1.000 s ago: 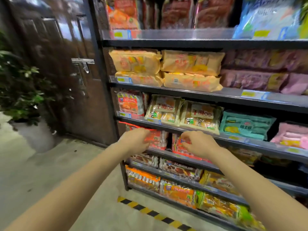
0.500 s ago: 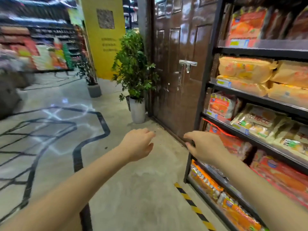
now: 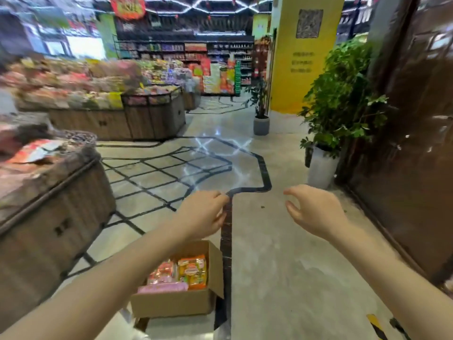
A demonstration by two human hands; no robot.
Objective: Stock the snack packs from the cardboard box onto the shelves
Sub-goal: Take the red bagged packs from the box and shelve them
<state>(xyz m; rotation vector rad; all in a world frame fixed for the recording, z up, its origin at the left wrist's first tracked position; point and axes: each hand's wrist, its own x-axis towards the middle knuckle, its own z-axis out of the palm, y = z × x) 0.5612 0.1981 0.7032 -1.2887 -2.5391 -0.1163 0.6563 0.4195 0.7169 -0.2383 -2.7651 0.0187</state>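
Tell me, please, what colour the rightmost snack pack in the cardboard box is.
Orange, with yellow; the snack pack shows in the head view, the only one.

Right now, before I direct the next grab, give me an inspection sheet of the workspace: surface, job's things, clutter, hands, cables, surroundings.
Surface: polished grey concrete floor with black line pattern.
Job's things: open brown cardboard box on the floor below the left forearm, holding an orange snack pack, a red-pink pack and a pale pink pack. Shelves out of view.
Clutter: nothing seen.
Hands: left hand and right hand hang above the floor, fingers loosely curled, holding nothing.
Cables: nothing seen.
Surroundings: wooden display bins at left, potted green plant in a white pot, dark brown door at right, yellow pillar.
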